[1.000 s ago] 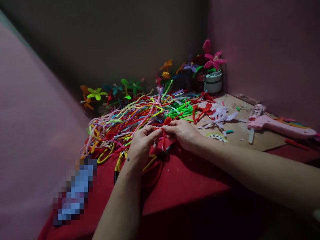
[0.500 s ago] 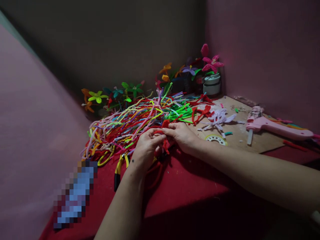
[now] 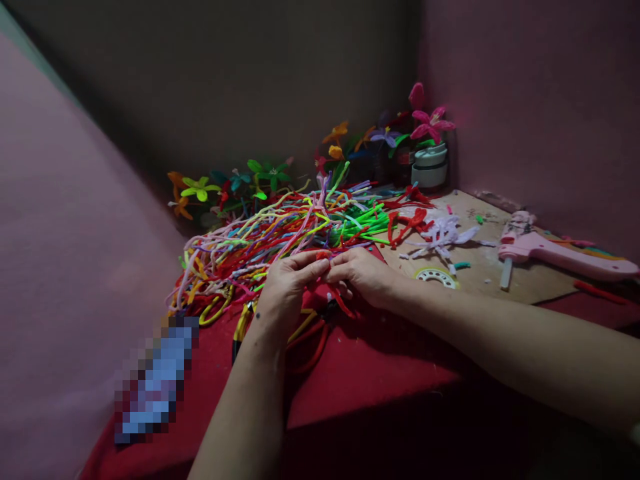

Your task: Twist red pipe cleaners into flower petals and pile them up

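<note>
My left hand [image 3: 287,290] and my right hand [image 3: 363,277] meet fingertip to fingertip over the front of the table. Between them they pinch a red pipe cleaner [image 3: 345,307]; one end hangs below my right fingers and a bit of red shows above the thumbs. Most of it is hidden by the fingers. Just behind my hands lies a big heap of many-coloured pipe cleaners [image 3: 260,233], with a green bundle [image 3: 367,223] at its right. Yellow-handled pliers [image 3: 241,328] lie partly behind my left wrist.
On the board [image 3: 540,287] at the right lie a pink glue gun [image 3: 565,255], a white pipe-cleaner piece [image 3: 445,237], red looped pieces [image 3: 410,223] and a tape roll [image 3: 436,277]. Pipe-cleaner flowers [image 3: 200,189] and a grey-white container [image 3: 430,167] stand along the back. A blurred-out blue item [image 3: 160,380] lies left.
My fingertips have come closer together, and the red pipe cleaner has turned, its hanging end now pointing down to the right. The view has shifted slightly.
</note>
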`<control>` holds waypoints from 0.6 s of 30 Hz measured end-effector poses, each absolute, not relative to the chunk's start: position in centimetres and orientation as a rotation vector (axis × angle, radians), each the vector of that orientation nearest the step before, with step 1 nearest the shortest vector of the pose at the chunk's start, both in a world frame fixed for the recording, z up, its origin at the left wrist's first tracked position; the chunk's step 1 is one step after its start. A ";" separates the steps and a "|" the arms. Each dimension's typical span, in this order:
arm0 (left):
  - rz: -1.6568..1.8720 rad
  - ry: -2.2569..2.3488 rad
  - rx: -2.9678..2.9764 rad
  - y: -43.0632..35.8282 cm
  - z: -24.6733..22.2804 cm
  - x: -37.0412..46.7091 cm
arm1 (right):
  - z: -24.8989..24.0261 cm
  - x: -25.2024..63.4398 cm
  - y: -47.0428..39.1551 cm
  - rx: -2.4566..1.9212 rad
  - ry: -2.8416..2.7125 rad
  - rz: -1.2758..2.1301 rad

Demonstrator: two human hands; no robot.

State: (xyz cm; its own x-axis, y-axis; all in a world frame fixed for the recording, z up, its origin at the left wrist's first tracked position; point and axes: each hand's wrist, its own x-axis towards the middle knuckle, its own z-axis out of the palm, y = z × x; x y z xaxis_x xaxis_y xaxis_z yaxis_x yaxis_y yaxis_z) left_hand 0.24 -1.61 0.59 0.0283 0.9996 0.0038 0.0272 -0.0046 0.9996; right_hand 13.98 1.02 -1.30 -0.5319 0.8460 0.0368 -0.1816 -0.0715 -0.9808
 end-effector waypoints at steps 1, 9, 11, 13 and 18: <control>1.153 1.198 1.260 -1.6 0.6 0.2 | -1.3 14.0 1.0 -0.745 -1.446 1.735; 1.110 1.257 1.345 -1.5 0.6 0.1 | -1.9 13.8 1.2 -0.660 -1.400 1.835; 1.146 1.263 1.362 -1.5 0.5 0.3 | -1.9 13.8 1.0 -0.704 -1.409 1.803; 1.178 1.258 1.368 -1.5 0.4 0.5 | -1.8 13.8 0.9 -0.740 -1.430 1.755; 1.221 1.242 1.287 -1.4 0.4 0.6 | -1.8 13.8 0.9 -0.692 -1.495 1.660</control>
